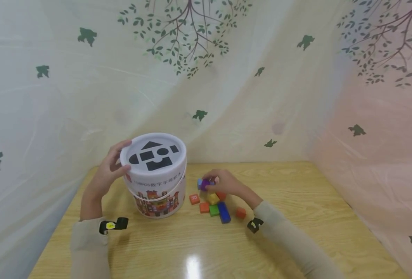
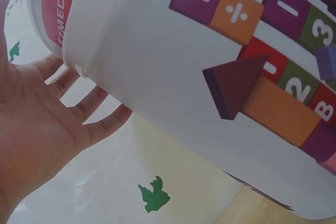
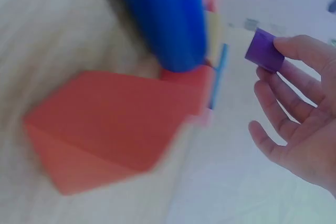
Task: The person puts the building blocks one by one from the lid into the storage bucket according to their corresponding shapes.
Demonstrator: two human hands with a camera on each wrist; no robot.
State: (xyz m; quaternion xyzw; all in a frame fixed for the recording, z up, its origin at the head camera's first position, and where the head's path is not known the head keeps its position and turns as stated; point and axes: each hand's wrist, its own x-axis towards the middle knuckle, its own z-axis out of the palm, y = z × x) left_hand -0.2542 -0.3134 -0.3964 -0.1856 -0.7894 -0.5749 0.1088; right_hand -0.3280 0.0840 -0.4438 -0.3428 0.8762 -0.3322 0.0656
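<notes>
pinching the purple block (image 3: 264,51) well asks, i judge, for what my right hand (image 1: 223,182) shows: thumb and fingertips clamped on it, the lower fingers loose. i'd lift straight up before going sideways, so it clears the loose blocks (image 1: 213,199) nearby. it sits right of the white bucket (image 1: 157,180), just beside the light blue block (image 1: 199,184); whether it touches anything on the desk (image 1: 279,217) i can't tell. my left hand (image 1: 104,174) has its fingers apart, resting against the bucket's rim and wall; i'd press lightly, enough to stop a slide. in the right wrist view the purple block is tilted, one flat face turned away from the palm; it looks nearly as wide as long, so i can't name its long axis. the bucket stands upright, axis vertical, lid (image 1: 153,154) up, lettering toward me. the long blue block (image 1: 224,212) lies with one end toward me, slightly rightward.
</notes>
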